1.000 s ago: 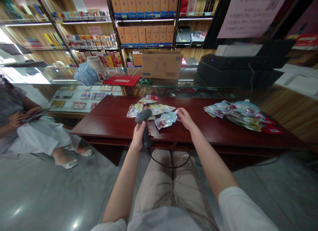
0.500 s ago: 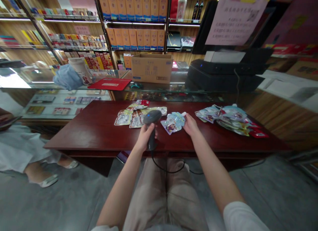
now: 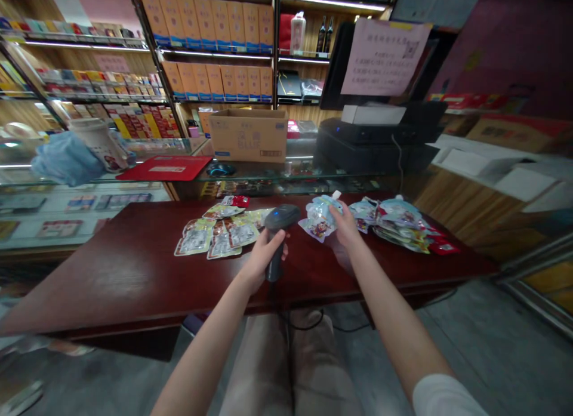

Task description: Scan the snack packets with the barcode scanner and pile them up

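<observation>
My left hand is wrapped round the handle of a dark grey barcode scanner, its head turned toward the right. In my right hand a light-blue spouted pouch is gripped by its right edge, its white spout pointing up. The pouch is held just above the dark red wooden table, facing the scanner. Left of the scanner lie several flat yellowish snack packets with a red one behind them. Right of my right hand is a pile of pouches, light blue, greenish and red.
Behind the table runs a glass counter with a cardboard box, a red folder, a mouse, a cup beside blue cloth, and a black printer. The scanner's cable hangs over my lap.
My right hand has lifted the light-blue pouch from the table and tilted it more upright. The scanner remains in my left hand. The view has turned to the right.
</observation>
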Available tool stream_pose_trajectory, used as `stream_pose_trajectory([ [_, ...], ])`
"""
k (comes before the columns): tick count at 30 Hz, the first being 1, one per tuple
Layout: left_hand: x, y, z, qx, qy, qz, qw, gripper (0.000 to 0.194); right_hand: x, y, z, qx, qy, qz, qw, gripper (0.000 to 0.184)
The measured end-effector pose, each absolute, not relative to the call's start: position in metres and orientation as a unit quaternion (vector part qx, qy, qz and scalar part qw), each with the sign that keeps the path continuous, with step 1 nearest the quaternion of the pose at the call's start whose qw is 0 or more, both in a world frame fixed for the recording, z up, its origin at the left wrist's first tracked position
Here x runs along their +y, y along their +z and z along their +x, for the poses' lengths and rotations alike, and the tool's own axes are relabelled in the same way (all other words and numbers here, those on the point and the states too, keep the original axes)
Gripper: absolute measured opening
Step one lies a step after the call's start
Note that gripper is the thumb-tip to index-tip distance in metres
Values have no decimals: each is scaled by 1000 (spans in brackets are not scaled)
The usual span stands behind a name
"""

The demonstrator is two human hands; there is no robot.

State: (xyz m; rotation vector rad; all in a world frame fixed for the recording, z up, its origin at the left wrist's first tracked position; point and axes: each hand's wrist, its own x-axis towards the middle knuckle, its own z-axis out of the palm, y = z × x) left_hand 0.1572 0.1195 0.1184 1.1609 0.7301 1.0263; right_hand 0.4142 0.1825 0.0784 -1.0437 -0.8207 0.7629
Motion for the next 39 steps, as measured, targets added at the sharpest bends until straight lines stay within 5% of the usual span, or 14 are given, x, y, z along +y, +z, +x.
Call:
stream_pose_trajectory([
  [12,163,137,196,243,340,602,680,58,200,76,485,-277,240,-478,798,46],
  [39,147,113,193,235,314,593,704,54,196,68,481,-296,220,-502,782,44],
])
